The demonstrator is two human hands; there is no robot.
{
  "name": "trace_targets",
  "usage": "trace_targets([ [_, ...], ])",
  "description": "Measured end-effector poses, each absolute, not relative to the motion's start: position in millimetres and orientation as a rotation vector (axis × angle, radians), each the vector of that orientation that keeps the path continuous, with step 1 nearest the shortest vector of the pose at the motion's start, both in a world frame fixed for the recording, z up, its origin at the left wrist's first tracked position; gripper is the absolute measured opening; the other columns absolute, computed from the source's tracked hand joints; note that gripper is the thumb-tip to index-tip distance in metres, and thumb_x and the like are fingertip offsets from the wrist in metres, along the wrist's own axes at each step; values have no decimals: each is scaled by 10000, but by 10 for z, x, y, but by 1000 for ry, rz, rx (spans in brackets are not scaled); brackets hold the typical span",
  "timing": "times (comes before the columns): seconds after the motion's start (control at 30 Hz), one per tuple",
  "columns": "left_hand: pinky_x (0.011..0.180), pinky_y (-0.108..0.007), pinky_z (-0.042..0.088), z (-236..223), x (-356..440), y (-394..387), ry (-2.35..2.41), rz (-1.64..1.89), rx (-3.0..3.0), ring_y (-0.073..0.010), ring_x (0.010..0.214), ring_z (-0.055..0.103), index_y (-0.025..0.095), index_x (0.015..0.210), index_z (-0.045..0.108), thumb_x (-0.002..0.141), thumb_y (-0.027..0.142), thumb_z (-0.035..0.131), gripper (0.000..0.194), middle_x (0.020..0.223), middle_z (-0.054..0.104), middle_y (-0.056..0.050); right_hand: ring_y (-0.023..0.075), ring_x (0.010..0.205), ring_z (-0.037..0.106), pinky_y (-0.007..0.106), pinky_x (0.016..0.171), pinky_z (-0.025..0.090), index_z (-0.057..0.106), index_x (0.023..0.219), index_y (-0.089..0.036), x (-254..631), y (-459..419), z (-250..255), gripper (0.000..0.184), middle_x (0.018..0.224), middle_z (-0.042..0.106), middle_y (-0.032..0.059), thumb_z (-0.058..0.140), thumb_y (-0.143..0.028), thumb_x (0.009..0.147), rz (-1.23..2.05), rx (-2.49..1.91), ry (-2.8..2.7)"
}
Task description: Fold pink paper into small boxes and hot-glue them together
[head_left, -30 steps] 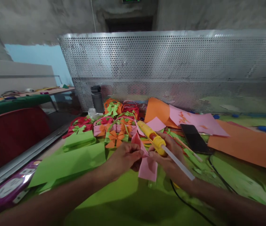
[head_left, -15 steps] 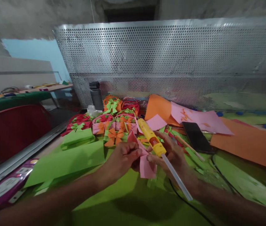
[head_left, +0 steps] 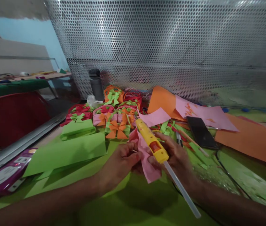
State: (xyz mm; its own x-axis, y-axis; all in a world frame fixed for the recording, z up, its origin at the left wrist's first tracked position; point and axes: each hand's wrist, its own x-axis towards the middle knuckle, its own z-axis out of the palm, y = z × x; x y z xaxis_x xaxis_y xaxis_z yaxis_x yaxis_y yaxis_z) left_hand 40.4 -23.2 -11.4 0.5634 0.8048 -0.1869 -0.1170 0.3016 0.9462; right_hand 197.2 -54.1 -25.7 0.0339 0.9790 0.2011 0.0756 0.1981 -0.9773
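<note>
Between my two hands is a folded piece of pink paper (head_left: pixel 151 171), held above the green table surface. My left hand (head_left: pixel 123 160) pinches its left side between thumb and fingers. A yellow hot glue gun (head_left: pixel 150 138) is in my right hand (head_left: pixel 176 160), its nozzle pointing away from me and a long translucent glue stick (head_left: pixel 182 190) jutting out of its back end. The right thumb also rests against the pink paper. Just beyond lies a small green paper bag with an orange bow (head_left: pixel 117 129).
Several small paper bags (head_left: pixel 104 117) stand behind my hands, beside a dark bottle (head_left: pixel 96 84). Green sheets (head_left: pixel 69 153) and a purple device (head_left: pixel 8 174) lie left. Rightward are a black phone (head_left: pixel 201 132), orange sheets (head_left: pixel 255 141) and a cord (head_left: pixel 231 175). A perforated metal panel (head_left: pixel 147 44) rises behind.
The view has tilted downward. The pink paper has turned slightly, its lower end swinging right, while both hands keep their hold and the glue gun stays in the right one.
</note>
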Motion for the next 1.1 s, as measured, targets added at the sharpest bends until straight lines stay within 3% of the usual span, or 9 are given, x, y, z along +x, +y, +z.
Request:
trace_targets([
  [0.17, 500, -180, 462, -131, 401, -254, 748, 686, 1092, -75, 479, 551, 112, 690, 573, 737, 261, 601, 159, 586, 612, -13, 133, 641, 614, 234, 536, 510, 505, 1100, -248, 1975, -547, -262, 564, 849, 658, -2, 584, -28, 587, 993, -1167, -1306],
  [0.53, 567, -254, 470, -179, 375, -236, 775, 588, 1110, -108, 537, 569, 105, 792, 557, 747, 262, 575, 165, 700, 627, -62, 156, 701, 639, 252, 578, 523, 502, 1113, -213, 1994, -521, -284, 510, 872, 674, 33, 628, -95, 632, 863, -1195, -1431],
  [0.8, 530, -204, 441, -63, 360, -261, 715, 656, 1353, -89, 534, 533, 126, 727, 551, 769, 275, 536, 155, 640, 570, -2, 180, 709, 644, 260, 582, 532, 547, 1013, -255, 2032, -540, -40, 443, 893, 672, 18, 713, -172, 611, 497, -1163, -1507],
  [1.0, 452, -202, 395, 11, 387, -261, 751, 678, 1503, -83, 456, 485, 146, 731, 513, 776, 273, 493, 137, 595, 539, 11, 181, 773, 633, 299, 640, 532, 476, 1114, -242, 2013, -534, -40, 510, 998, 638, 51, 678, -176, 651, 659, -1099, -1405],
  [1.1, 445, -200, 392, 12, 416, -288, 790, 683, 1522, -82, 454, 478, 151, 691, 491, 764, 233, 489, 111, 573, 519, 22, 162, 704, 630, 280, 607, 525, 461, 1157, -246, 2008, -535, -75, 562, 879, 661, 22, 643, -111, 643, 697, -1148, -1471],
])
